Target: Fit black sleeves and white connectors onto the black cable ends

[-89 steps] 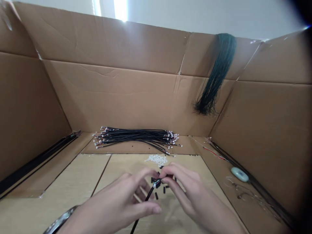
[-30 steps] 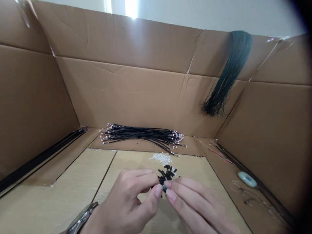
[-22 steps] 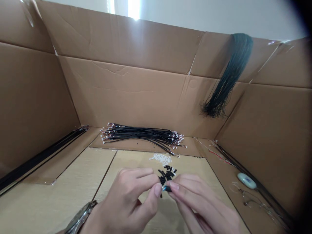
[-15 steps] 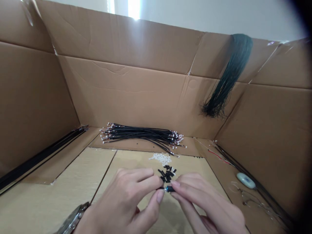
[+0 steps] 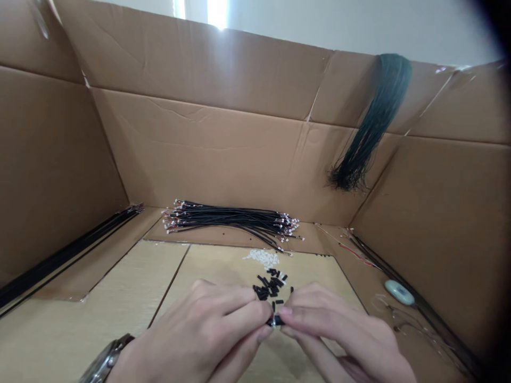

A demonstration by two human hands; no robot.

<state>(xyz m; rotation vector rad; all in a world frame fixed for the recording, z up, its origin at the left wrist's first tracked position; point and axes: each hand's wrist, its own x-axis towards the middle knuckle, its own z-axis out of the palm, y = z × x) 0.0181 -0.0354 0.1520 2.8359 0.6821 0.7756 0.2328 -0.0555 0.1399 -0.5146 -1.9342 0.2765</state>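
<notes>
Drawn back from the black pieces (image 5: 273,283): your left hand (image 5: 215,324) pinches a cable (image 5: 270,322), right hand (image 5: 339,324) a sleeve (image 5: 279,320); partway, seemingly, wires uncovered between.

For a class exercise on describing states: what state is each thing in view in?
Left hand: pinching dark piece
Right hand: pinching black tube
Small black pieces: loose, scattered
White pieces: loosely heaped
Black cables: piled lengthwise
Green strands: hanging, lower ends splayed
Watch: worn
</notes>
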